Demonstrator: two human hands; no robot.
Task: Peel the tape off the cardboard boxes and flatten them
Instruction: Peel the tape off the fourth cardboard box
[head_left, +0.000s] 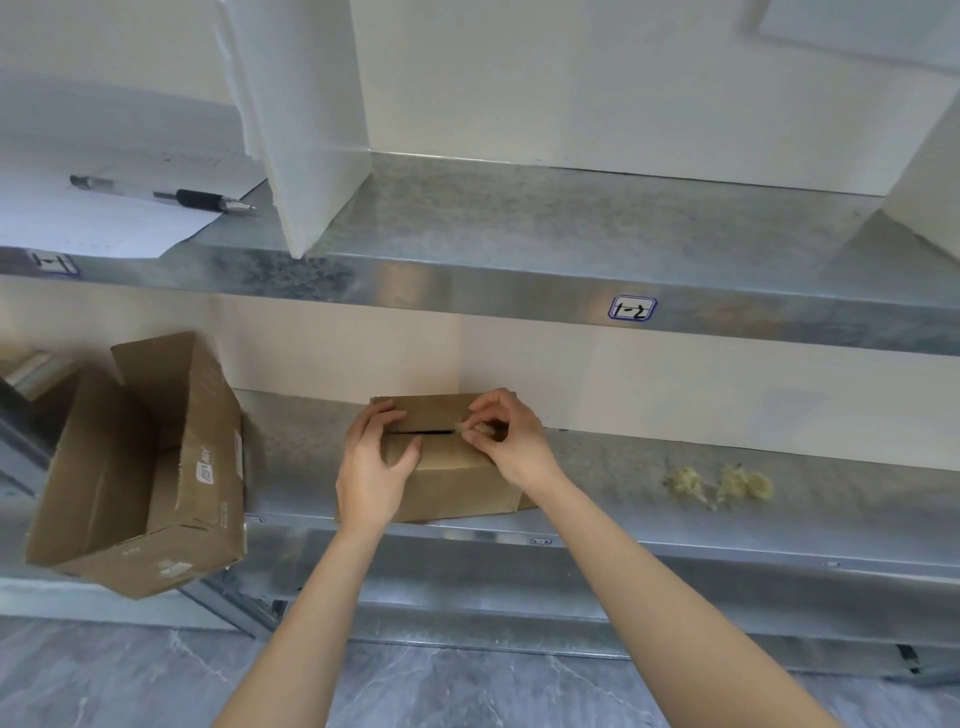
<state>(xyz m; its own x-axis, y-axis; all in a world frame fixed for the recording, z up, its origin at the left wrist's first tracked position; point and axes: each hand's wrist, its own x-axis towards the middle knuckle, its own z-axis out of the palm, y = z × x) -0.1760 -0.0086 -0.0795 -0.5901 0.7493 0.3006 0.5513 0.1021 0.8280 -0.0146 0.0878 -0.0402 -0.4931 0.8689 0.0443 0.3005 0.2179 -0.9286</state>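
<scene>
A metal rack stands against a pale wall above a grey marbled floor (467, 691). On the lower shelf (623, 467), at the middle of its front edge, sits a small closed box (457, 483) with a dark seam across its top. The left hand (374, 462) lies flat on the box's left end, fingers reaching over the far flap and thumb spread on the near one, holding nothing. The right hand (511, 436) pinches a strip of tape (460, 427) at the seam between thumb and curled fingertips. An open box (202, 452) tilts at the shelf's left end. Two tape wads (719, 486) lie towards the right end, well apart from the hands. The upper shelf (571, 223) carries a pen (166, 196) on paper (93, 223) at its left end and a white board (311, 130) standing at its front edge; a label (632, 308) is stuck on that edge.
</scene>
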